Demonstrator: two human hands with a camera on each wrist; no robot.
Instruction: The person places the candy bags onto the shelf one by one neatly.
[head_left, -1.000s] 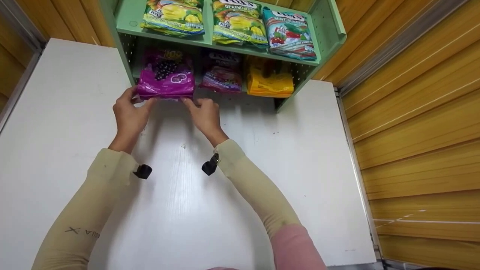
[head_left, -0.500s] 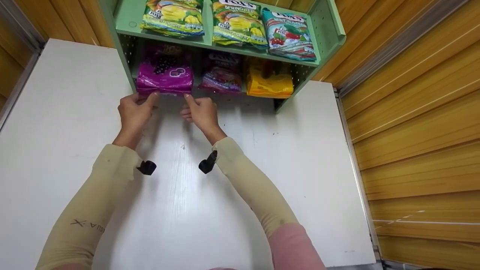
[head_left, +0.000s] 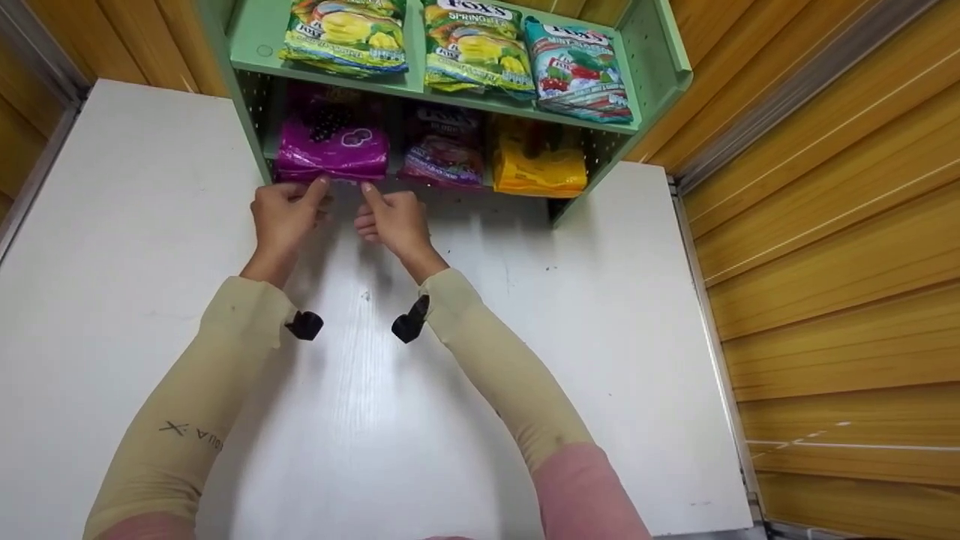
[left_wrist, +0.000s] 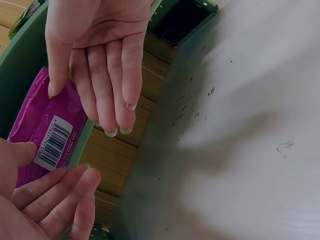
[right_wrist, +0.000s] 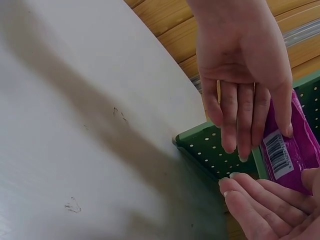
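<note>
A shiny purple candy bag (head_left: 334,154) with dark berries printed on it lies in the left compartment of the lower shelf. At its front edge are both thumbs: my left hand (head_left: 287,217) at the left part, my right hand (head_left: 399,225) to the right of it. In the left wrist view the left hand (left_wrist: 55,205) has its fingers stretched out below the bag (left_wrist: 37,117), whose barcode end faces out. The right wrist view shows the right hand (right_wrist: 280,207) with extended fingers too, its thumb on the bag (right_wrist: 300,125).
The green shelf unit (head_left: 247,52) stands on a white table (head_left: 360,405). Beside the purple bag are a dark berry-coloured bag (head_left: 444,157) and a yellow bag (head_left: 540,169). Two yellow-green bags (head_left: 345,37) and a teal bag (head_left: 579,71) lie above.
The purple bag has moved back deeper into its compartment. Both hands have moved forward and closer together, and their fingers have come off the bag's sides.
</note>
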